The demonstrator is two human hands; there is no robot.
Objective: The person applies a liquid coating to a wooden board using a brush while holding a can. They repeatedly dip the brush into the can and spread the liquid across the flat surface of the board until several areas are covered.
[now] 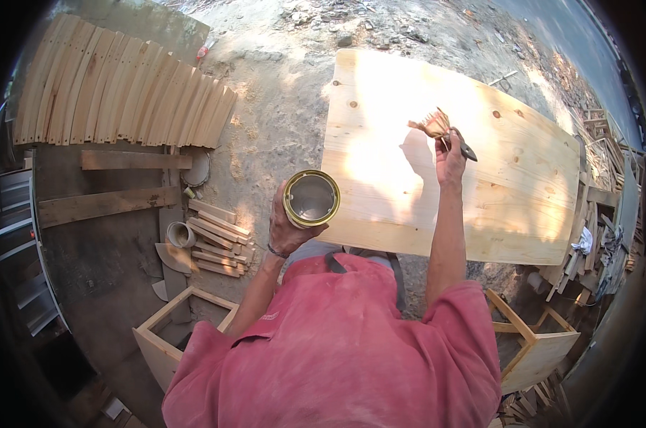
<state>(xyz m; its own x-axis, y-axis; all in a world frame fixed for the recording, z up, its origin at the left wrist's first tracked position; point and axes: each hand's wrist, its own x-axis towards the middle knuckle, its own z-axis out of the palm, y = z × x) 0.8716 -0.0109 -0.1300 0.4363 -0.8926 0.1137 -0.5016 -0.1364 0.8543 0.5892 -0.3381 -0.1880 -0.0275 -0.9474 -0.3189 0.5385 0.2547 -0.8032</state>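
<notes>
My left hand (pixel 286 230) is wrapped round an open metal can (pixel 311 199) with a gold-coloured rim, just off the near left edge of a pale wooden tabletop (pixel 508 178). Inside the can the surface looks greyish; I cannot make out how full it is. Over the middle of the tabletop, my right hand (pixel 449 158) grips a paintbrush (pixel 437 125) by its dark handle. The brush's brown bristles are splayed and point away to the upper left. Bright sunlight and my arm's shadow fall across the wood, which shows several knots.
At the far left stands a row of slatted wooden boards (pixel 116 85). Short wood strips (pixel 219 239) and a small bucket (pixel 180 235) lie left of me. Wooden frames (pixel 167 339) stand at both sides of my body. Scrap wood (pixel 608 228) is heaped at the right.
</notes>
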